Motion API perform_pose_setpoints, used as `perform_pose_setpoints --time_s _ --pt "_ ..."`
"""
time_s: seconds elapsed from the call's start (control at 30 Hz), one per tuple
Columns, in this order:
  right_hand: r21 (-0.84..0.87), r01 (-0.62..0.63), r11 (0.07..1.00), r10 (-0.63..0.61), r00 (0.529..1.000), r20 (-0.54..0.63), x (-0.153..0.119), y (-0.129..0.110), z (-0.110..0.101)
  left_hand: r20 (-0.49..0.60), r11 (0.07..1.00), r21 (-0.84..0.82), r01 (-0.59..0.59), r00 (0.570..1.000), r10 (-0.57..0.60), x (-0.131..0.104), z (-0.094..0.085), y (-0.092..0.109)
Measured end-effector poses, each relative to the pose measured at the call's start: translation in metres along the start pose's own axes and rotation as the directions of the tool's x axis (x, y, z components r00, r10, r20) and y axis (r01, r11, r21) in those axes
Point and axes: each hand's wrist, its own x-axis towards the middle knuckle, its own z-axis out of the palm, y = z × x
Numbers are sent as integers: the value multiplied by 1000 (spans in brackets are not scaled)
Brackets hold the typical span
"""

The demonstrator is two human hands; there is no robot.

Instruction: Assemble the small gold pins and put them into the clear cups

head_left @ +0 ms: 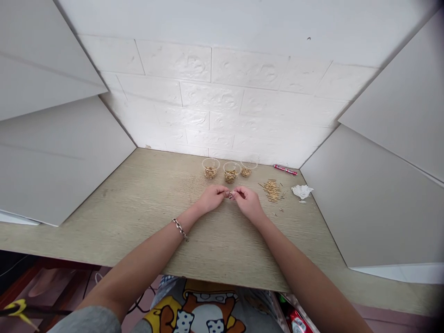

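Note:
My left hand (212, 198) and my right hand (247, 201) meet over the middle of the table, fingertips almost touching. Both pinch a small metal piece (230, 195) between thumb and fingers; its exact kind is too small to make out. Just beyond them stand three clear plastic cups: the left cup (210, 170) and the middle cup (231, 174) hold small gold-coloured parts, and the right cup (247, 169) has fewer. A loose pile of thin gold-coloured pins (272, 190) lies to the right of my right hand.
A crumpled white tissue (301, 191) and a red wrapped stick-like packet (285, 169) lie at the right. Tiny bits are scattered near the pile. Grey panels (69, 157) flank the table (138, 199), and a white brick-patterned wall (215, 97) rises behind it.

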Motion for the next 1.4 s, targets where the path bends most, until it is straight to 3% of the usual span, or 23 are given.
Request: perform_pose_setpoints --time_s 0.33,0.5,0.67,0.87,1.13,1.4 --pt "-234 150 961 -154 988 -2 0 0 -4 -27 992 125 -35 999 38 -1 -1 1" --pt "-166 128 978 -128 992 8 0 1 -4 -31 986 160 -43 998 48 -2 -3 4" --pt "-179 127 976 -140 988 -67 -1 -1 -1 -81 982 190 -17 996 33 -2 -2 7" --pt "-165 153 974 -175 976 -131 -2 -3 1 -168 967 241 -82 978 124 -2 3 4" --pt "-185 161 969 -186 975 -121 -2 -5 0 -153 873 440 -211 940 304 -3 1 1" --pt "-220 112 969 -141 983 -119 -2 0 2 -87 766 597 -239 930 358 -5 -2 4"
